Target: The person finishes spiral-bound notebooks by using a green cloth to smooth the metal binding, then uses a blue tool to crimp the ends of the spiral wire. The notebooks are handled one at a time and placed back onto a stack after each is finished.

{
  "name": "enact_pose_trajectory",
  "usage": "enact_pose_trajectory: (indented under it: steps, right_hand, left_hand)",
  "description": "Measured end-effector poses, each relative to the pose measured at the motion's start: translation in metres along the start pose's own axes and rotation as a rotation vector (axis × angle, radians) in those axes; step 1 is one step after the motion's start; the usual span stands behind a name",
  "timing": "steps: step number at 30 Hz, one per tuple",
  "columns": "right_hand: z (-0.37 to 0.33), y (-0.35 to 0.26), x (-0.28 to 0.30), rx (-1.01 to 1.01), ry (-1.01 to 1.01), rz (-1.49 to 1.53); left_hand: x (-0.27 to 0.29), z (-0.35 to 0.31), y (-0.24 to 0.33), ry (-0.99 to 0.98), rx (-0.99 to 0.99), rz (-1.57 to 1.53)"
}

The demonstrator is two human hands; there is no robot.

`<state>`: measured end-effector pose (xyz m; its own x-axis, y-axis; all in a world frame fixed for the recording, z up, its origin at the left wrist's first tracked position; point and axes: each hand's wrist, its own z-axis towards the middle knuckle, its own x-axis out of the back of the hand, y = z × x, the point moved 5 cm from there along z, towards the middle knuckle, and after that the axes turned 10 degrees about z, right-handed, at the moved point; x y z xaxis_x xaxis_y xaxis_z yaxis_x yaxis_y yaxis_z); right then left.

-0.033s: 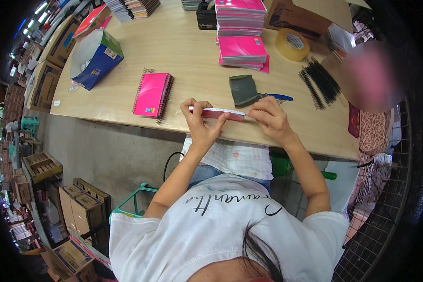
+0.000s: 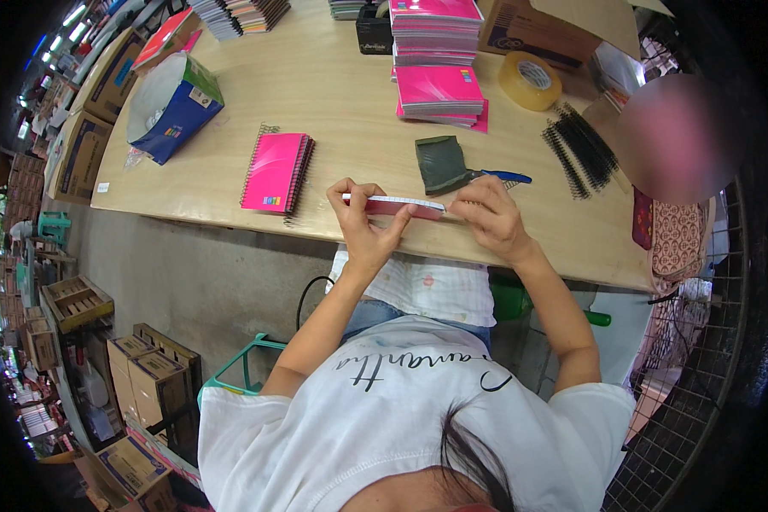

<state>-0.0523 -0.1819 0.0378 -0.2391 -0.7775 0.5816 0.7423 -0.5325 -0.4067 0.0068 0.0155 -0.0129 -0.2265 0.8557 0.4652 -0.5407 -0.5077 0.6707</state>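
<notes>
Here's the pink notebook (image 2: 392,206) in front of you, just above the table's (image 2: 350,102) near edge, turned edge-on: white page edges up, cover facing you, long axis running left to right and dipping slightly rightward. Your left hand (image 2: 365,229) has it clamped, thumb along the cover, fingers curled at the left end, forearm angling up from below. Over to your right hand (image 2: 493,220): wrist bent inward, fingertips drawn together at the notebook's right end, their pinch too small to read. Just beyond sit a dark green pad (image 2: 441,165) and a blue-handled tool (image 2: 510,177); spiral-bound notebooks (image 2: 276,172) lie left, black coils (image 2: 582,152) right.
</notes>
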Motion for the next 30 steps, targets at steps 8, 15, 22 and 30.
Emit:
enact_pose_trajectory:
  steps: [8,15,22,30]
  right_hand:
    - [-0.011,0.013,-0.006,-0.169,-0.081,0.148]
    - [0.006,0.003,-0.005,-0.563,-0.221,0.205]
    - [0.015,-0.004,-0.010,-0.511,-0.213,0.045]
    - [0.024,0.027,-0.009,-0.406,-0.178,0.067]
  left_hand:
    - [0.000,0.000,-0.003,0.004,0.062,-0.026]
    - [0.000,0.000,0.000,-0.016,-0.020,0.030]
    - [-0.003,-0.003,-0.005,0.001,0.021,-0.034]
    - [0.000,0.000,-0.004,-0.024,-0.029,-0.029]
